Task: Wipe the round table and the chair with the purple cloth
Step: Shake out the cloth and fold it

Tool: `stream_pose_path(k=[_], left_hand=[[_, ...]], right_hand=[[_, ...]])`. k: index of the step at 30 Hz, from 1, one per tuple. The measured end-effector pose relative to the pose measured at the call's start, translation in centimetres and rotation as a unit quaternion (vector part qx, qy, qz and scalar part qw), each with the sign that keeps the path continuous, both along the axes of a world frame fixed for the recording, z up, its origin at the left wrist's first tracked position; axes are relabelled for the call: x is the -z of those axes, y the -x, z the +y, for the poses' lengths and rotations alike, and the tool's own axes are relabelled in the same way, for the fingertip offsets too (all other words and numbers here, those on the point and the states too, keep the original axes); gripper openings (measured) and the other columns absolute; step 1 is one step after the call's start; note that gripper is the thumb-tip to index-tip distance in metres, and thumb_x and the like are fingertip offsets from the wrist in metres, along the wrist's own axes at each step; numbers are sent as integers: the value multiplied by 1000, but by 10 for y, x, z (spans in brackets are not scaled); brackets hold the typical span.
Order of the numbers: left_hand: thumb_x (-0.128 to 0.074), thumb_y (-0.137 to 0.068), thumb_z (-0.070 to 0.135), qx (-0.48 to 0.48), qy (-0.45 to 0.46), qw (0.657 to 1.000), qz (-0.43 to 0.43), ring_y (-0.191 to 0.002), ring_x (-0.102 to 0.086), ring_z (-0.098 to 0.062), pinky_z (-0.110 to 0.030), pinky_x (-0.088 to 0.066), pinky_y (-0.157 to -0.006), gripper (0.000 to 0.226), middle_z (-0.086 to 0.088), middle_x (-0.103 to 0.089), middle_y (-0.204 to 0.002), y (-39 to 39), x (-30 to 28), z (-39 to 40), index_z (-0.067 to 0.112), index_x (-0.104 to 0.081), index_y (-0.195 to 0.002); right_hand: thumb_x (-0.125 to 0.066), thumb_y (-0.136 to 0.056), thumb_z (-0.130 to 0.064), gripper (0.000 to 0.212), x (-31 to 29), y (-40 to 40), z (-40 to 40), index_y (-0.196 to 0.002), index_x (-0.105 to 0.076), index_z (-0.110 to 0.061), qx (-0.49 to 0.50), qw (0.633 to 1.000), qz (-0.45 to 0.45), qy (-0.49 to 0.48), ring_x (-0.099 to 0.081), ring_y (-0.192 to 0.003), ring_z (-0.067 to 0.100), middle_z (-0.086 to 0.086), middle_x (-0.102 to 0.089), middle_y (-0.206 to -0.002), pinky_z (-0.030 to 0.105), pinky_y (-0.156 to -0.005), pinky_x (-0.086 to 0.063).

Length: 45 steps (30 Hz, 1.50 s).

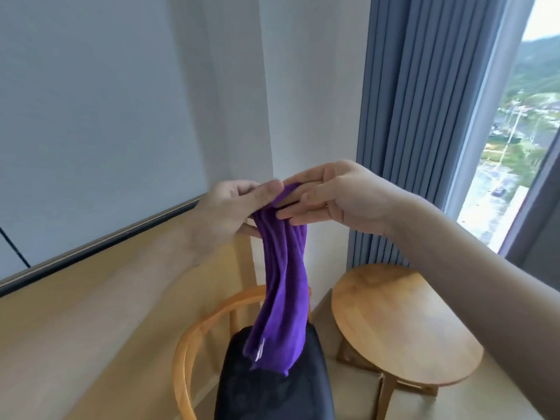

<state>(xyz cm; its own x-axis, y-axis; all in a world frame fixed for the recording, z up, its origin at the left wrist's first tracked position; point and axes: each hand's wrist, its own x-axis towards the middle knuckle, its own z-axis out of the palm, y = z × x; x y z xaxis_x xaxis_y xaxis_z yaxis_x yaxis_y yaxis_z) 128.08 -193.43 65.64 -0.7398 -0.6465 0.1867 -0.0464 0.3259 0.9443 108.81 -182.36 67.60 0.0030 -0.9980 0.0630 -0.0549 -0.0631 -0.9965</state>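
Note:
The purple cloth (281, 286) hangs down in a bunched strip in mid-air, its lower end above the chair's black seat cushion (272, 389). My left hand (230, 207) pinches the cloth's top from the left. My right hand (336, 195) holds the same top end from the right, fingers stretched along it. The chair (194, 338) has a curved light-wood back rail and stands below the hands. The round wooden table (403, 322) stands to the chair's right, bare on top.
A white wall with a wood-panelled lower part (91, 313) runs along the left. Grey-blue curtains (412, 131) hang behind the table, beside a tall window (521, 147). The table stands close to the chair.

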Motion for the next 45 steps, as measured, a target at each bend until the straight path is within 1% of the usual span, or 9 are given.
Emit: stream_pose_path(k=[4, 8, 11, 17, 23, 33, 37, 42, 45], left_hand=[[-88, -78, 14, 16, 93, 996, 2, -91, -76, -12, -23, -57, -80, 32, -1, -80, -97, 14, 10, -7, 13, -73, -106], [-68, -95, -5, 133, 132, 982, -5, -95, -76, -16, -22, -56, -83, 31, -4, -80, -98, 24, 9, -16, 24, -79, -100], [-66, -91, 3, 196, 113, 974, 17, -99, -75, -21, -27, -58, -88, 28, -7, -79, -101, 36, 7, -12, 26, -80, -98], [-57, -96, -4, 243, 132, 961, 5, -79, -68, -17, -23, -55, -74, 26, -15, -74, -87, 71, 22, 0, 15, -75, -91], [-54, -98, -7, 284, 133, 949, -39, -72, -62, -18, -35, -52, -68, 29, -4, -69, -77, 115, 48, 14, 16, -71, -93], [-55, -104, -2, 412, 147, 899, 19, -83, -65, -9, -26, -53, -79, 29, 1, -71, -86, 198, 36, 112, 23, -70, -99], [-45, -103, -7, 370, 110, 922, 36, -73, -54, -10, -32, -43, -73, 34, 2, -61, -76, 234, 28, 159, 18, -64, -91], [-44, -103, -3, 406, 117, 906, 20, -70, -54, -18, -33, -42, -63, 23, -8, -62, -78, 271, 26, 248, 7, -63, -97], [-48, -100, 3, 422, 194, 885, 10, -67, -55, -15, -33, -45, -61, 22, 0, -65, -75, 288, 36, 300, 16, -64, -91]], right_hand=[[-56, -94, 8, 30, -4, -12, 13, -121, -66, 0, 76, 991, 112, 6, -74, -100, 27, 16, -76, -105, 37, -90, -60], [-75, -86, -12, 18, 9, -12, 30, -101, -70, -21, 232, 892, 385, 40, -59, -66, 11, -7, -62, -74, 32, -68, -53], [-78, -86, -23, 15, 38, 1, 52, -99, -71, -26, 230, 870, 436, -15, -56, -89, 5, -6, -57, -102, 30, -82, -50], [-76, -90, -35, 19, 86, 32, 118, -109, -73, -30, 255, 899, 336, -121, -62, -110, 7, -13, -69, -115, 35, -97, -50], [-81, -85, -16, 26, 94, 42, 201, -109, -75, -10, 358, 926, 119, 32, -72, -101, 35, 20, -74, -110, 39, -84, -58], [-66, -87, 14, 23, 66, 52, 318, -91, -74, -7, 562, 777, 264, 102, -73, -81, 30, 11, -77, -87, 39, -80, -60], [-57, -94, 7, 23, 39, 74, 386, -92, -65, -15, 693, 664, 106, 259, -68, -76, 21, 3, -71, -83, 37, -77, -58], [-82, -76, -46, 77, 92, 85, 392, -143, -46, -37, 507, 843, 176, -49, -62, -122, 13, -7, -60, -137, 39, -100, -53], [-78, -85, -25, 31, 132, 91, 390, -115, -71, -20, 492, 861, 123, -34, -71, -106, 22, 4, -75, -113, 41, -91, -58]])
